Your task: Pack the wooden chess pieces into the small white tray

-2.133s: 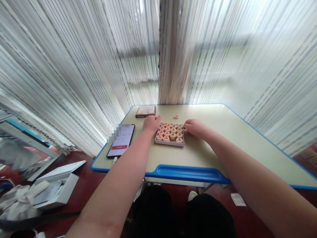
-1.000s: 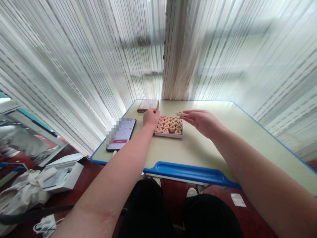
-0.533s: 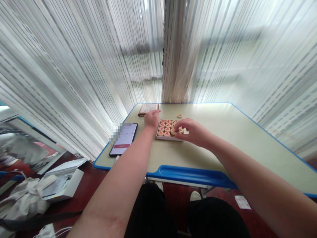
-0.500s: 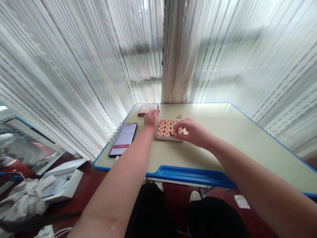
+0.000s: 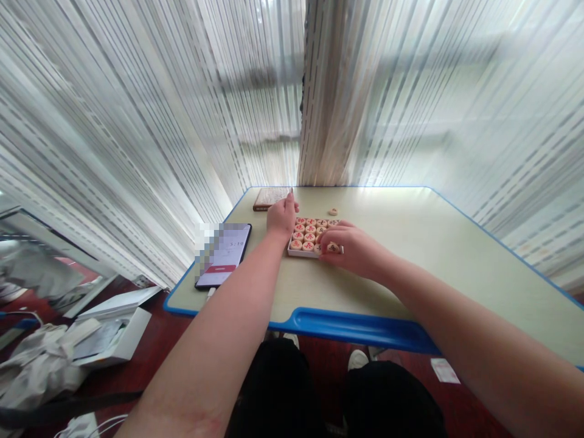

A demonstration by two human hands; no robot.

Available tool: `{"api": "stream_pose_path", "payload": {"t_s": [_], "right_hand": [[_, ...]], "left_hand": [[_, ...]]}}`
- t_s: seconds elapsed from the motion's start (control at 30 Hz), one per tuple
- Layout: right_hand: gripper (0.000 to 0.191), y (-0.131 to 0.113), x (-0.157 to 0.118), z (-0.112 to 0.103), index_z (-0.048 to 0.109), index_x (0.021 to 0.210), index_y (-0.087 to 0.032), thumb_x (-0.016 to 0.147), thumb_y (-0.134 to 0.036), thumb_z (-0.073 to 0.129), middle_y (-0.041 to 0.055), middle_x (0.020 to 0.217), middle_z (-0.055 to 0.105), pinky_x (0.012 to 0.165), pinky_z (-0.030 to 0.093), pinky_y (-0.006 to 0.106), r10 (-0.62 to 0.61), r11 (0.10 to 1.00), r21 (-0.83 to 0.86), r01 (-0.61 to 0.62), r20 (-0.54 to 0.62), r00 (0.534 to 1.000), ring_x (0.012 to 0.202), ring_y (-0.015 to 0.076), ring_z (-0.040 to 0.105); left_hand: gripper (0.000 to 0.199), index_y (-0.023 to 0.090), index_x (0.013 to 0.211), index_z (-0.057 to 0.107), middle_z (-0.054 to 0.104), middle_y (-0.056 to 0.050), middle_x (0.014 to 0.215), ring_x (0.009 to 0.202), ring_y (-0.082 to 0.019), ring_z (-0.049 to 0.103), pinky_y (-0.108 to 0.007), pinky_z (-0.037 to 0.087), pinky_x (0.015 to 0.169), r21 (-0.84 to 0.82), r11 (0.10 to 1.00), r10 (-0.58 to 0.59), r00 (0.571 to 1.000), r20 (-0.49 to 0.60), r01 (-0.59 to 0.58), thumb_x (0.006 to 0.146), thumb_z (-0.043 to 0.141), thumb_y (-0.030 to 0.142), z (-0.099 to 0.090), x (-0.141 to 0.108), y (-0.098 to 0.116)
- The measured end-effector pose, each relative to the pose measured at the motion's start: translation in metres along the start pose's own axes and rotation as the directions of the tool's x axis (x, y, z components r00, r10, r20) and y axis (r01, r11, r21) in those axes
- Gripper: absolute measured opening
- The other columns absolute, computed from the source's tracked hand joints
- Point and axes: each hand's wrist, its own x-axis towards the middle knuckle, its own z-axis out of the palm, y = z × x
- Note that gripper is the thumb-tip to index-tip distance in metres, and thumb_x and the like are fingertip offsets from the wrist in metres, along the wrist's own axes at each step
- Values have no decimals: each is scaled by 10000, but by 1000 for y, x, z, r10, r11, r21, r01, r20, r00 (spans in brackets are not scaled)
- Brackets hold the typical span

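Note:
A shallow white box holds rows of round Chinese chess pieces with red and dark characters. My left hand is at the box's left edge, thumb raised and fingers curled; whether anything lies inside them is hidden. Over the box's front right part, my right hand has its thumb and fingers closed around a piece among the others. Another piece shows in the gap behind its fingertips, and the hand covers part of the right side. One loose chess piece lies on the table behind the box.
On the pale table with blue edging, a brown patterned box lies at the back left. A phone with a cable rests at the left. A blue trough runs along the front edge, and curtains hang behind.
My right hand has moved slightly left, its fingers coming closer together over the pieces. My left thumb now points up and the hand sits closer to the box's side.

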Motion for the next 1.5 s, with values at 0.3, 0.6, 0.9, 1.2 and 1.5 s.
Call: {"api": "stream_pose_path", "payload": {"t_s": [0.3,0.6,0.9,1.2,1.5], "right_hand": [[75,4,0,1,676,777,-190,734,-133,653,49,871,713,865,415,361,6,1000,4,-6,14,1000,820,187,609],[86,-3,-1,-2,699,778,-189,786,-185,614,63,853,711,859,431,356,-21,1000,14,21,7,1000,807,188,611],[121,-1,-1,1,690,750,-189,795,-149,586,59,852,719,844,443,350,-22,1000,-11,22,-46,999,804,185,614],[127,2,2,4,700,718,-199,763,-116,615,35,887,740,886,430,354,31,999,32,-31,-19,999,836,180,648],[110,3,-1,0,753,754,-205,770,-189,645,59,902,719,857,458,350,66,998,9,-65,-28,997,840,193,629]], "left_hand": [[416,164,665,651,692,-54,666,677,-170,632,-280,453,699,60,998,6,1000,-21,-5,876,387,406,-4,0,0],[383,156,670,654,683,-54,636,637,-165,633,-275,458,667,53,999,0,1000,-16,1,860,401,371,-3,3,-2],[381,162,662,656,683,-53,627,646,-171,638,-278,461,672,58,998,-26,999,-18,27,851,402,375,-4,1,2],[369,156,635,645,661,-45,573,587,-168,626,-271,462,622,24,1000,-17,1000,-4,17,848,421,357,-3,1,2],[381,148,649,652,663,-51,582,583,-166,616,-270,447,599,21,999,-29,1000,12,28,846,412,369,-4,1,4]]}}
